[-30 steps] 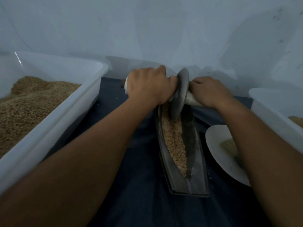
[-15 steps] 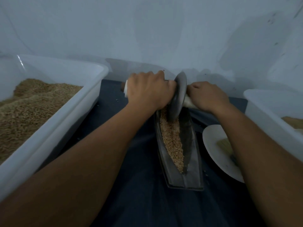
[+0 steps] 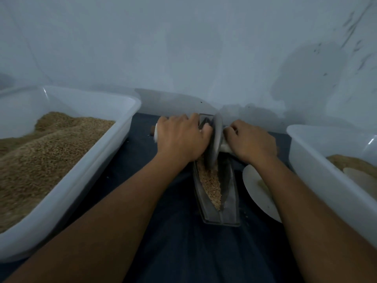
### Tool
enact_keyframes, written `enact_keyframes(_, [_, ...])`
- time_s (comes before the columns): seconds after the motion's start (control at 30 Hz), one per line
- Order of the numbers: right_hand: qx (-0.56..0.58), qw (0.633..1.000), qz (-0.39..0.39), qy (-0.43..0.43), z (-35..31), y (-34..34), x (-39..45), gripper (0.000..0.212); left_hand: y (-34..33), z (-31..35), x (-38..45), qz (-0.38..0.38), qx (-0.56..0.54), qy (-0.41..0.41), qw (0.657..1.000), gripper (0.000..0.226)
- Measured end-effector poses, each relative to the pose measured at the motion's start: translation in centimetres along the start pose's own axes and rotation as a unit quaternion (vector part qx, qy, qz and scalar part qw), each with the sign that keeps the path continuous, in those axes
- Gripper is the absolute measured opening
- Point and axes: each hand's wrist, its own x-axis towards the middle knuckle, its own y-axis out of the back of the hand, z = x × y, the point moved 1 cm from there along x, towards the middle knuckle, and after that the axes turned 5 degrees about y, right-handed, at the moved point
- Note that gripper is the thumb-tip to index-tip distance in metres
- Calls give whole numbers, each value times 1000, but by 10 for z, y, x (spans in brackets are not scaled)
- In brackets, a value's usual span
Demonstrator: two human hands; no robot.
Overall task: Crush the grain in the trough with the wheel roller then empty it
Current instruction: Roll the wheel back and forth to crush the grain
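The wheel roller [image 3: 214,142] is being gripped on both handle ends by the left hand [image 3: 181,137] and right hand [image 3: 252,142], at the trough's [image 3: 230,193] twelve o'clock end. Grain [image 3: 211,185] is lying toward six o'clock, seemingly uncrushed; even downward pressure is being called for.

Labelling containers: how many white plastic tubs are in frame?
2. One large tub at the left, heaped with grain; one tub at the right edge, partly cut off, with a little grain. More may lie outside the view.
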Motion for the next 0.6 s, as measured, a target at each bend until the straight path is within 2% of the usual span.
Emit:
enact_keyframes(0.13, [5,1000,10,-4,0,2,-11,34,3,1,-8,15,-2,-1,1000,51])
enact_keyframes(0.27, [5,1000,27,-2,0,2,-19,38,5,5,-10,14,-8,-1,1000,52])
enact_keyframes(0.6, [-8,1000,14,1,0,0,-8,44,1,3,-2,18,-21,-5,1000,53])
